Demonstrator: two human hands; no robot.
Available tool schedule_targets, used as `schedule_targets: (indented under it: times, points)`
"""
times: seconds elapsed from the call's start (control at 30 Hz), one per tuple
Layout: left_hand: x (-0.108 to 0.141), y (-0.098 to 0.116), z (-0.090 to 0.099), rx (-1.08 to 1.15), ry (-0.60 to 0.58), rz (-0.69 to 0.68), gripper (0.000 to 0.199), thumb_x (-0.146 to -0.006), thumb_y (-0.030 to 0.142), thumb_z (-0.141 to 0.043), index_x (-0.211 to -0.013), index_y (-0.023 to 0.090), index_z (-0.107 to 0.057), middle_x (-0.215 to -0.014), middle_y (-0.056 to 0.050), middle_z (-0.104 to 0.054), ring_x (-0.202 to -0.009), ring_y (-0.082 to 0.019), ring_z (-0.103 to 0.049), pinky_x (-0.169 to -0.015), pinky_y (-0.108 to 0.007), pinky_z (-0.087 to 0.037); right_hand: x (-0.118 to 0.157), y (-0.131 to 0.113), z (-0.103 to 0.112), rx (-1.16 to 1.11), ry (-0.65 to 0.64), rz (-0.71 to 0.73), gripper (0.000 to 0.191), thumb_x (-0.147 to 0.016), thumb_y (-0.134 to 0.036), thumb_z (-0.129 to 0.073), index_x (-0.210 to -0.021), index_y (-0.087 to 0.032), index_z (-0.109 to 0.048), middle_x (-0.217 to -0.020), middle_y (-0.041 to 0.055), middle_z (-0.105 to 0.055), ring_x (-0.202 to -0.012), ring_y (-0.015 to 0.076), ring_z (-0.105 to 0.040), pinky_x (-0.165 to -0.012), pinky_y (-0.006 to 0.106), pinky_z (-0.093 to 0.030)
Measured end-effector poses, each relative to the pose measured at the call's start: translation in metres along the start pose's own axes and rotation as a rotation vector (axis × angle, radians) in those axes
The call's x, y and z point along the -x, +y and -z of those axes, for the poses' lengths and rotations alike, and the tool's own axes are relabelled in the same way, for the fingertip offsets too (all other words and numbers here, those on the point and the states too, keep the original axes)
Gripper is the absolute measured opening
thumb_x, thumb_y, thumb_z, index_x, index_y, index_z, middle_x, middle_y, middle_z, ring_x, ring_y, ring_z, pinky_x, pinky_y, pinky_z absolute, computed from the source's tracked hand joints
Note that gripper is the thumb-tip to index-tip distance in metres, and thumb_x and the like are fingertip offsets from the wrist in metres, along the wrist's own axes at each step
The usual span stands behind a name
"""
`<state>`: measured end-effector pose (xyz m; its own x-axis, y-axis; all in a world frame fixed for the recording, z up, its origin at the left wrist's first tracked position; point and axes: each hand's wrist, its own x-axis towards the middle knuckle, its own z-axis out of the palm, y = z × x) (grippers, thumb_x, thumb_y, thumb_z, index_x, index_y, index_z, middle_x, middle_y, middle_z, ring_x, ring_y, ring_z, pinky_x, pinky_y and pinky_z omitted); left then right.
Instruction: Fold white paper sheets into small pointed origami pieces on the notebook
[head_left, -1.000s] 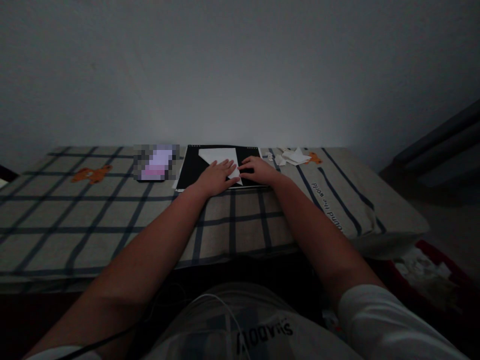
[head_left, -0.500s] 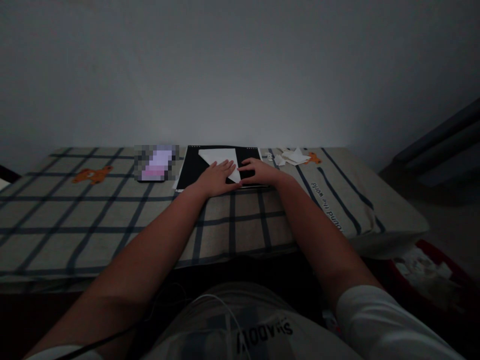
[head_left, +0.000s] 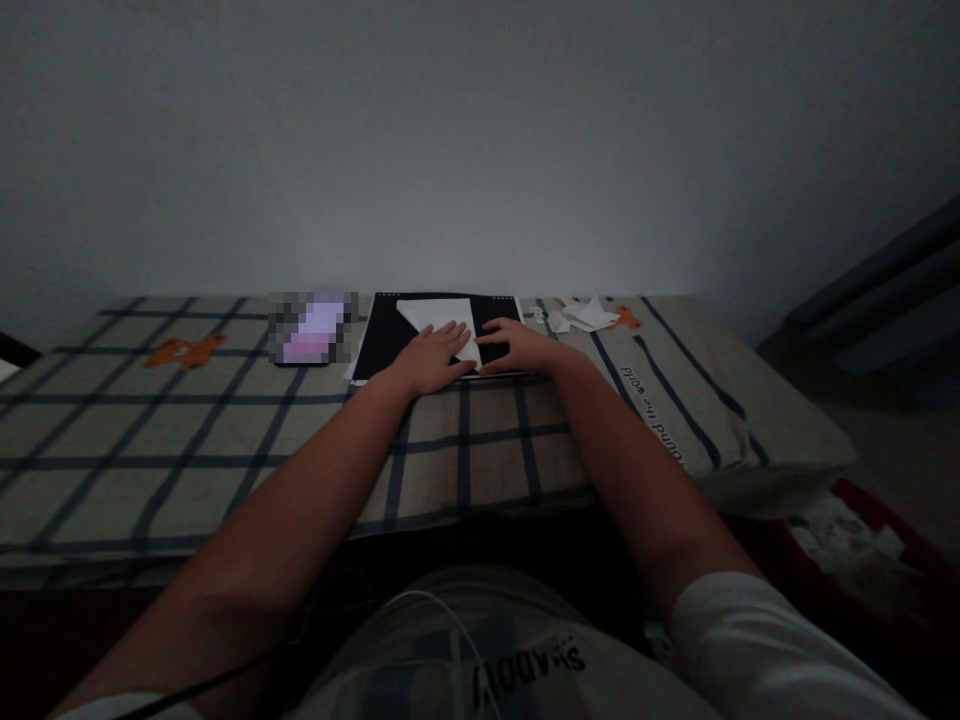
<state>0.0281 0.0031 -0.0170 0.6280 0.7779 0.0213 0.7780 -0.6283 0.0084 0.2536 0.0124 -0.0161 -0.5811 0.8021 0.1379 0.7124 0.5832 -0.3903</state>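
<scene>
A folded white paper (head_left: 442, 309) lies on a black sheet or pad (head_left: 379, 345) on the table. My left hand (head_left: 436, 357) rests flat on the paper's lower part, its fingers spread and the thumb towards the bottom corner. On the right, my right hand (head_left: 517, 346) has its fingers apart, with the fingertips at the paper's right edge and over the black pad. Part of the paper is hidden under my left hand.
A phone with a lit screen (head_left: 311, 330) lies left of the pad. White paper pieces (head_left: 589, 315) sit to the right on the checked cloth (head_left: 315, 430). A wall rises behind the table. At the lower right stands a red container (head_left: 855, 490) with white scraps.
My left thumb has drawn slightly back to the left from the paper's bottom corner. The paper and my right hand look almost unchanged.
</scene>
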Motion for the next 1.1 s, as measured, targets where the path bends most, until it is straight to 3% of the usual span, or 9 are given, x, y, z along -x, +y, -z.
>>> schedule_targets:
  times: [0.17,0.37,0.47,0.67,0.8,0.97,1.1]
  points:
    - [0.002,0.001,0.002,0.005,0.000,0.002,0.070,-0.100,0.054,-0.034,-0.155,0.012,-0.029,-0.163,-0.013,-0.025,-0.152,-0.024,-0.019,-0.123,-0.046,-0.015,0.000,-0.001,-0.001,0.045,0.009,0.021,0.065,-0.076,-0.051,-0.077,-0.131,-0.018,-0.065,-0.144,0.0160,-0.053,-0.134,0.0300,-0.048,-0.114,0.045,-0.037]
    - [0.002,0.001,0.000,0.016,0.018,0.003,0.070,-0.100,0.055,-0.032,-0.155,0.012,-0.030,-0.162,-0.014,-0.026,-0.152,-0.025,-0.020,-0.122,-0.047,-0.017,-0.005,0.003,-0.007,0.071,0.109,0.051,0.037,-0.091,-0.043,-0.064,-0.119,-0.022,-0.072,-0.131,0.0119,-0.063,-0.123,0.0246,-0.057,-0.107,0.044,-0.043]
    - [0.001,-0.001,-0.002,0.009,0.019,0.000,0.071,-0.099,0.055,-0.034,-0.155,0.011,-0.031,-0.162,-0.014,-0.026,-0.152,-0.025,-0.020,-0.122,-0.046,-0.016,-0.008,0.003,-0.009,0.098,0.140,0.048,0.032,-0.092,-0.035,-0.063,-0.117,-0.019,-0.074,-0.128,0.0128,-0.065,-0.120,0.0235,-0.058,-0.106,0.041,-0.043]
    - [0.000,-0.002,-0.005,0.012,0.034,0.005,0.070,-0.099,0.055,-0.034,-0.155,0.013,-0.031,-0.162,-0.015,-0.027,-0.152,-0.025,-0.021,-0.122,-0.045,-0.016,-0.010,-0.005,-0.014,0.178,0.188,0.009,0.034,-0.096,-0.030,-0.055,-0.126,-0.021,-0.069,-0.141,0.0114,-0.057,-0.130,0.0244,-0.052,-0.109,0.044,-0.042]
    - [-0.001,-0.003,-0.006,0.013,0.041,0.004,0.069,-0.099,0.055,-0.034,-0.155,0.016,-0.031,-0.162,-0.014,-0.027,-0.152,-0.024,-0.021,-0.122,-0.046,-0.014,-0.010,-0.009,-0.014,0.243,0.144,-0.037,0.037,-0.098,-0.030,-0.050,-0.131,-0.023,-0.065,-0.146,0.0088,-0.055,-0.133,0.0266,-0.050,-0.110,0.048,-0.041]
    - [-0.001,-0.002,-0.005,0.021,0.040,-0.003,0.069,-0.098,0.054,-0.035,-0.156,0.016,-0.030,-0.162,-0.015,-0.026,-0.152,-0.025,-0.022,-0.122,-0.047,-0.016,-0.011,-0.016,-0.013,0.279,0.136,-0.017,0.041,-0.099,-0.028,-0.047,-0.135,-0.017,-0.062,-0.146,0.0096,-0.054,-0.135,0.0261,-0.048,-0.113,0.045,-0.038]
    - [0.000,0.000,-0.003,0.030,0.040,-0.001,0.071,-0.098,0.054,-0.035,-0.156,0.014,-0.027,-0.162,-0.015,-0.026,-0.152,-0.026,-0.021,-0.121,-0.048,-0.016,-0.013,-0.022,-0.018,0.303,0.140,-0.083,0.044,-0.100,-0.026,-0.043,-0.140,-0.017,-0.056,-0.148,0.0090,-0.052,-0.138,0.0275,-0.045,-0.113,0.049,-0.038]
